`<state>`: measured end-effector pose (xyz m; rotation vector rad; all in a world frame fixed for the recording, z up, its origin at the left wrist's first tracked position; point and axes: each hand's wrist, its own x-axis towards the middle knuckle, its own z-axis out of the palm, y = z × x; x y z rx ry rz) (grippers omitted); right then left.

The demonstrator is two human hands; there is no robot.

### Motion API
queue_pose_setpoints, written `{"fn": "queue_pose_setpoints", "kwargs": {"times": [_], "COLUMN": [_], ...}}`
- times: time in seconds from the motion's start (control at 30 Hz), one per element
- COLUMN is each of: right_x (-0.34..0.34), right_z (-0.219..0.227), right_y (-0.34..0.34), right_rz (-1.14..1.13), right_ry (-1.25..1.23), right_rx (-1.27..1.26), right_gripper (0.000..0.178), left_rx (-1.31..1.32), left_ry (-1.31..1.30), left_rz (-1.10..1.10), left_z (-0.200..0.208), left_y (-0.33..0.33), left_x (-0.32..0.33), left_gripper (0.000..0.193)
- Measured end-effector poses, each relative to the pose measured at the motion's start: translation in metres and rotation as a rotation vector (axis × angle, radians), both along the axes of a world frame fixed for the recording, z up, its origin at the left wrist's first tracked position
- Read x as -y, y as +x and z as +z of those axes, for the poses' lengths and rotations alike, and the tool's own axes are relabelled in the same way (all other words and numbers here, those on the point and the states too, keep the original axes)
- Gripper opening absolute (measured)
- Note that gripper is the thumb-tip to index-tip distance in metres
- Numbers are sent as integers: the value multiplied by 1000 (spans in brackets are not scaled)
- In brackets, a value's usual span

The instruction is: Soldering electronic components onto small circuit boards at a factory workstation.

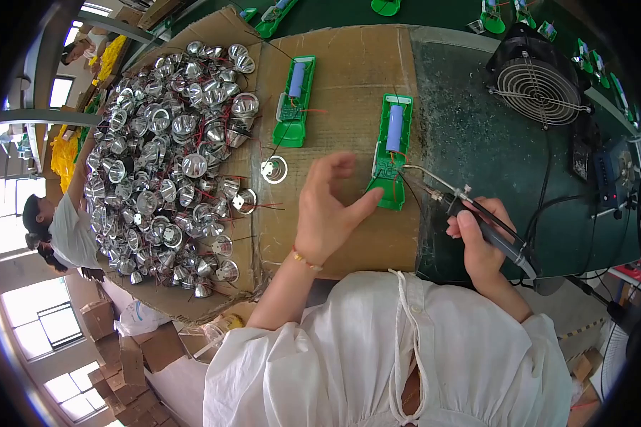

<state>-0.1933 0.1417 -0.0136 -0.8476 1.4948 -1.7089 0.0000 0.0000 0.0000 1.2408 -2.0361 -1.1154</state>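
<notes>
My right hand (pixel 481 245) is wrapped round a soldering iron (pixel 504 245) with a thin metal feed tube (pixel 424 175) fixed alongside. The iron points left, its tip by the small circuit board (pixel 387 168) in a green plastic housing (pixel 390 198); whether it touches is too small to tell. A purple cylindrical battery (pixel 394 129) lies in the same housing, with thin wires near the board. Left of it hovers my left hand (pixel 326 217), fingers spread and nothing in them, the thumb close to the housing's near end. Another green housing (pixel 290 134) with battery and board lies farther left.
Silvery reflector cups (pixel 167 164) with wires fill a cardboard tray at left; one loose reflector (pixel 274 170) lies on the cardboard sheet (pixel 349 71). A fan with a wire grille (pixel 538 89) and a blue box (pixel 615 178) stand at right. Cables cross the green bench. Another person (pixel 64 228) is at far left.
</notes>
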Motion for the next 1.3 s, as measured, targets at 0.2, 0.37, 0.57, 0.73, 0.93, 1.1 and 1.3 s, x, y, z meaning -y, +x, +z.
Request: {"fn": "queue_pose_setpoints", "kwargs": {"times": [0.2,0.37,0.57,0.73,0.93,1.1,1.3], "right_x": [-5,-1,-2,1,5,6,2], "right_z": [1,0,1,-1,-4,0,4], "right_y": [-5,-1,0,-2,-4,5,0], "right_rz": [-5,33,45,76,104,10,-43], "right_ry": [7,23,40,-3,29,60,-49], "right_rx": [4,14,-97,-178,-210,-86,-18], "right_gripper": [14,14,16,13,13,15,15], "left_rx": [88,-114,-71,72,73,77,79], "left_ry": [7,122,40,-86,-103,-80,-94], "left_rz": [-41,84,-71,-128,-119,-123,-125], "left_z": [11,-9,-10,-12,-16,-16,-16], "left_y": [40,21,-4,-15,-15,-15,-15], "left_x": [3,1,0,3,4,3,4], "left_gripper": [32,15,12,13,13,13,12]}}
